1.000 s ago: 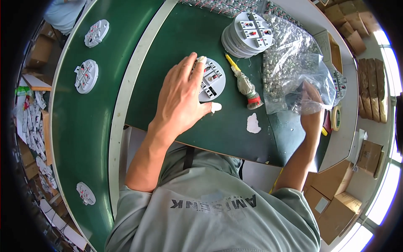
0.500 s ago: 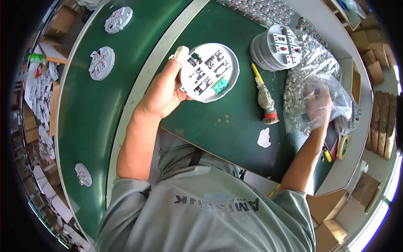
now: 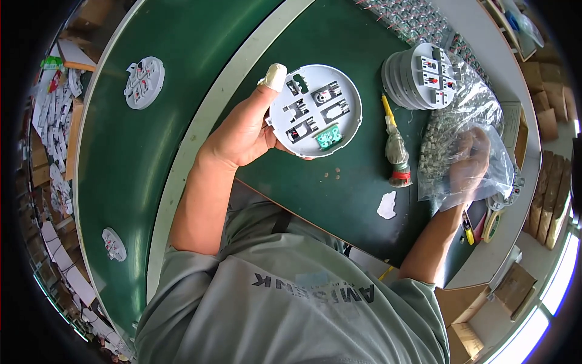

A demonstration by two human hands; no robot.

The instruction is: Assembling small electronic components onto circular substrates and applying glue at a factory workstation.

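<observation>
Gripping the disc [image 3: 316, 116] by its left edge, the left hand [image 3: 242, 133] holds it up off the table [image 3: 357, 203], thumb in a pale cot [image 3: 276, 77] at the rim and fingers curled behind, a fingertip showing under the lower edge. A second ago the disc lay on the table with its fitted face up and the hand spread over it; half a second ago it is already raised and flipped. Now its hollow, rimmed side faces the camera, showing the cut-outs and a green piece [image 3: 329, 138] seated near the lower edge. For the work, I judge, this means that the back of the disc is now within easy reach, while the other side is turned away. Lifting it also uncovers some small brown bits [image 3: 337, 176] on the table.

The right hand [image 3: 470, 161] is inside the clear bag [image 3: 503, 164] in all three views, seen through the plastic among small grey parts [image 3: 445, 127]. Its fingers look partly bent; whether they have hold of a part I cannot tell. So only the left side of the work has visibly advanced; nothing new shows on the disc since it was turned over.

The brush [image 3: 397, 151] lies between the disc and the bag, with the stack [image 3: 412, 79] of similar discs standing beyond its yellow handle.
</observation>
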